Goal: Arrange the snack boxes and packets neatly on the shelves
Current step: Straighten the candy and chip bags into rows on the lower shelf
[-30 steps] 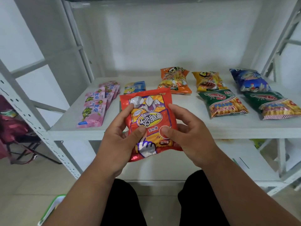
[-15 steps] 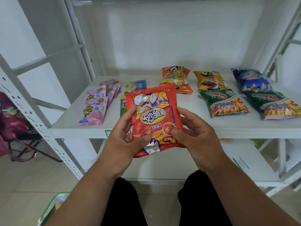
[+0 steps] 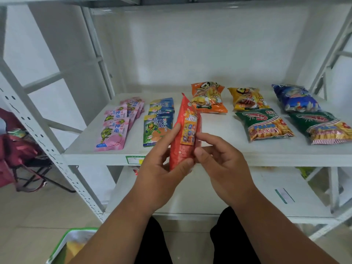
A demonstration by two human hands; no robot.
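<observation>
An orange-red snack packet [image 3: 185, 130] stands nearly edge-on in front of the white shelf [image 3: 219, 153], its back side turned toward me. My left hand [image 3: 162, 168] grips its lower part between thumb and fingers. My right hand [image 3: 222, 161] touches the packet's right edge with thumb and fingertips. On the shelf lie pink packets [image 3: 116, 128], blue-green packets [image 3: 159, 126], an orange bag [image 3: 208, 98], a yellow bag [image 3: 247, 99], a blue bag [image 3: 296, 99] and two green prawn-cracker bags [image 3: 264, 124], [image 3: 323, 126].
A lower white shelf [image 3: 266, 195] runs below the packets' shelf. A green-rimmed container [image 3: 74, 244] sits on the floor at my lower left. A red bag on a folding stool [image 3: 21, 153] stands left of the perforated upright [image 3: 43, 141].
The packet has been turned from front-facing to nearly edge-on, showing its back. Both hands rose a little toward the shelf.
</observation>
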